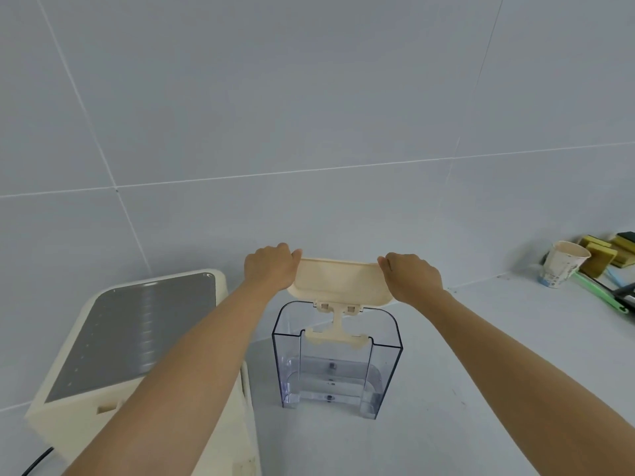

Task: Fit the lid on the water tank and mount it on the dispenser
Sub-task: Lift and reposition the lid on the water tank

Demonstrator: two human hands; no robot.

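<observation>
A clear plastic water tank stands upright on the white counter, its top uncovered. Over its far rim I hold a cream lid, tilted up toward the wall. My left hand grips the lid's left end and my right hand grips its right end. A cream hinge bracket hangs from the lid's near edge and rests on the tank's front notch. The cream dispenser with a grey top panel stands to the tank's left, partly hidden by my left forearm.
A paper cup, yellow sponges and a green-handled tool lie at the far right by the wall. A black cable leaves the dispenser at the lower left. Grey tiled wall stands right behind the tank.
</observation>
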